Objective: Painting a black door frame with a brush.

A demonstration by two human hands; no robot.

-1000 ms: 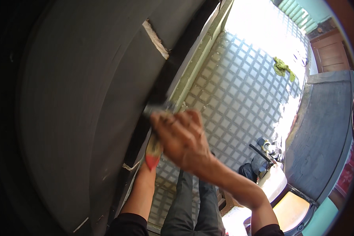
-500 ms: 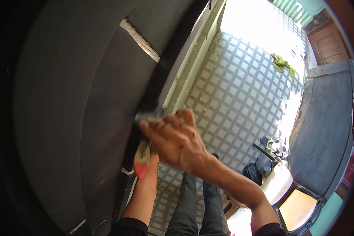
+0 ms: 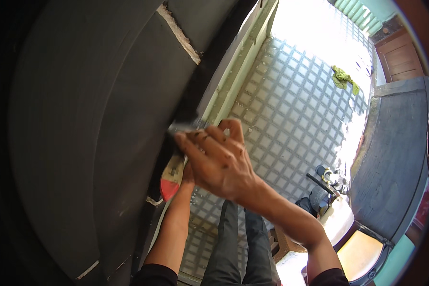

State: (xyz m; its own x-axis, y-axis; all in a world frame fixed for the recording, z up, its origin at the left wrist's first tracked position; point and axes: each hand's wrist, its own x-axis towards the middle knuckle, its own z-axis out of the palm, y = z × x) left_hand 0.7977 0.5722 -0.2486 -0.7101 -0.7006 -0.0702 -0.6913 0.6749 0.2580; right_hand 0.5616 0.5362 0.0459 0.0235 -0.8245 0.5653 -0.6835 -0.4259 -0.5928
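Observation:
My right hand (image 3: 219, 159), with dark smudges on its fingers, is closed over a hand tool with a flat wooden handle (image 3: 171, 178) ending in red. The tool's upper end is grey, metal-looking and blurred by motion, close to the edge of a large dark panel (image 3: 133, 105); I cannot make out its kind. My left hand (image 3: 188, 174) lies beneath the right one beside the handle; only its wrist area shows, and its fingers are hidden. Rough pale strips (image 3: 178, 33) break the panel's dark surface.
A pale green ledge (image 3: 221, 97) runs along the panel. Beyond lies a tiled floor (image 3: 291, 105) with a green cloth (image 3: 344, 80) on it. At right are a dark board (image 3: 391, 157), a chair with a yellowish seat (image 3: 361, 252) and several items in a pile (image 3: 326, 190).
Both hands and the tool have shifted slightly up, away from me. The view has moved a little too. My right hand stays closed on the tool.

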